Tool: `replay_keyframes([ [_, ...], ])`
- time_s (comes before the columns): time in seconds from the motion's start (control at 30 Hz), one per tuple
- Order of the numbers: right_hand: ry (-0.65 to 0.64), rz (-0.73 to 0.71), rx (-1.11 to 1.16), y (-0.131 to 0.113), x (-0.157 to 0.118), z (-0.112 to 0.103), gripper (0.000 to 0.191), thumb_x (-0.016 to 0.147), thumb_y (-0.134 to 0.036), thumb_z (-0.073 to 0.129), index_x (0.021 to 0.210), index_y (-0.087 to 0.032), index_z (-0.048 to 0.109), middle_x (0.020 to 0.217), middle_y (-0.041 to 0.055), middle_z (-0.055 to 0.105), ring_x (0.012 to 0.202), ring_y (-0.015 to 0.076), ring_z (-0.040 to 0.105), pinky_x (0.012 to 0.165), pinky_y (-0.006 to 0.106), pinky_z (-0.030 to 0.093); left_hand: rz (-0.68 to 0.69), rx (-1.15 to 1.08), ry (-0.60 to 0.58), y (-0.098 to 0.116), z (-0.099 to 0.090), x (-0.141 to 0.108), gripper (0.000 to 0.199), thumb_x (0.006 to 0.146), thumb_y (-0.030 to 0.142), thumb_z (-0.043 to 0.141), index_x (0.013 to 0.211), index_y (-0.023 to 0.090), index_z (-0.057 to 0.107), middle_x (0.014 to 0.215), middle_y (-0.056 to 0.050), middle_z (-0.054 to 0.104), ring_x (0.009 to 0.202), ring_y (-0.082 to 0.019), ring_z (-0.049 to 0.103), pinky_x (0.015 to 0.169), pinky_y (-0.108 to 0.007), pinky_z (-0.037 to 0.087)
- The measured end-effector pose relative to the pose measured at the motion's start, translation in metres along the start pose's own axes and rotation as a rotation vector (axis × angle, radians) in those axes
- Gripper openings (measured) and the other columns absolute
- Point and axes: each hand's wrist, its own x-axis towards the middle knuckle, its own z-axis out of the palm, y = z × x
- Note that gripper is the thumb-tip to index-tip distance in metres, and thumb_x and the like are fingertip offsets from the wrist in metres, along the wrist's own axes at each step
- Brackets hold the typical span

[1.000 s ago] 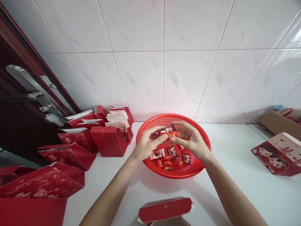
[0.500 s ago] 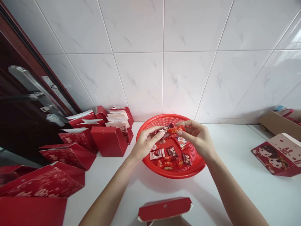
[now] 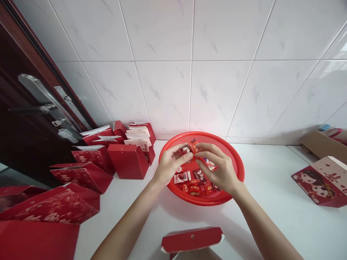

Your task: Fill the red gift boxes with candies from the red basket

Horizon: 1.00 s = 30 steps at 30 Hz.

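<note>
Above the red plastic basket [image 3: 238, 169], my left hand [image 3: 169, 164] pinches a small bunch of wrapped candies [image 3: 192, 147], with red and dark wrappers showing. My right hand [image 3: 219, 166] is beside them, its fingers apart and the fingertips close to the red wrapper; whether they touch it is hard to see. Inside the basket lie a white-and-red candy packet [image 3: 182, 177], a dark brown candy [image 3: 200, 176], several red-wrapped candies [image 3: 193, 187] and a colourful packet [image 3: 210, 164], partly covered by my right hand. Nearest me stands an open red box [image 3: 192, 239], its flap raised.
Several red gift boxes [image 3: 127, 162] stand in rows on the left of the white table [image 3: 265, 202]. At right are a printed box with cartoon figures [image 3: 320, 184] and a brown carton [image 3: 314, 141]. A dark door with a handle [image 3: 40, 90] borders the left; a tiled wall [image 3: 217, 97] rises behind.
My right hand has moved left toward my left hand, and its fingers have spread. The red-wrapped candy it held is now with the candies in my left hand. The view has shifted slightly.
</note>
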Motion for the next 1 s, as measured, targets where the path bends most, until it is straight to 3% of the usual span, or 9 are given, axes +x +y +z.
replay_keyframes([
  [0.17,0.015,0.112,0.088,-0.0023,-0.0003,-0.0012,0.016,0.097,-0.012,0.062,0.101,-0.024,0.07,0.111,0.0084,0.074,0.102,0.0222,0.075,0.085,0.035,0.064,-0.038,0.001,0.024,0.0018,0.0029,-0.0027,0.05,0.065,0.037,0.097,0.11,0.021,0.082,0.104,-0.006,0.081,0.104,-0.028,0.074,0.096,-0.039,0.06],
  [0.27,0.073,0.303,0.177,-0.0039,-0.0002,-0.0006,0.013,0.095,-0.018,0.068,0.106,-0.025,0.069,0.102,0.0053,0.074,0.086,0.0198,0.076,0.078,0.035,0.064,-0.057,0.016,0.028,0.0034,0.0052,-0.0045,0.05,0.067,0.038,0.095,0.111,0.021,0.081,0.107,-0.007,0.082,0.109,-0.029,0.074,0.101,-0.042,0.058],
  [0.43,0.066,0.587,0.349,-0.0058,0.0017,-0.0005,0.03,0.087,-0.034,0.079,0.112,-0.025,0.066,0.104,0.0045,0.074,0.076,0.0184,0.073,0.071,0.035,0.063,-0.034,0.044,0.003,0.002,0.007,-0.0052,0.05,0.07,0.039,0.093,0.114,0.021,0.08,0.113,-0.008,0.081,0.113,-0.031,0.074,0.104,-0.043,0.057],
  [0.6,0.063,0.677,0.455,-0.0064,0.0046,-0.0026,0.033,0.082,-0.038,0.082,0.11,-0.024,0.069,0.105,0.005,0.072,0.076,0.0173,0.071,0.072,0.035,0.062,-0.042,0.026,0.024,-0.0013,0.0073,-0.0055,0.052,0.068,0.039,0.094,0.115,0.02,0.08,0.116,-0.009,0.081,0.116,-0.032,0.073,0.105,-0.044,0.057],
  [0.73,0.141,0.742,0.537,-0.007,0.0055,-0.0042,0.04,0.077,-0.039,0.087,0.109,-0.024,0.069,0.095,0.0023,0.067,0.084,0.0196,0.071,0.073,0.033,0.062,-0.051,0.0,0.027,-0.0023,0.0076,-0.0056,0.053,0.069,0.041,0.093,0.116,0.019,0.079,0.115,-0.009,0.081,0.114,-0.033,0.073,0.099,-0.045,0.059],
  [0.87,0.139,0.784,0.621,-0.0071,0.0055,-0.0032,0.046,0.073,-0.041,0.09,0.11,-0.024,0.068,0.09,0.0008,0.068,0.082,0.0195,0.071,0.073,0.033,0.063,-0.049,0.003,0.013,-0.0014,0.008,-0.0059,0.054,0.067,0.039,0.094,0.115,0.019,0.079,0.115,-0.009,0.081,0.115,-0.032,0.072,0.102,-0.044,0.057],
  [1.0,0.15,0.83,0.689,-0.0065,0.0058,0.0001,0.05,0.07,-0.043,0.093,0.108,-0.023,0.069,0.101,0.0044,0.073,0.084,0.0204,0.074,0.074,0.033,0.064,-0.071,0.012,0.024,-0.0001,0.0093,-0.0071,0.052,0.067,0.038,0.095,0.113,0.019,0.079,0.116,-0.009,0.081,0.116,-0.032,0.072,0.104,-0.043,0.056],
])
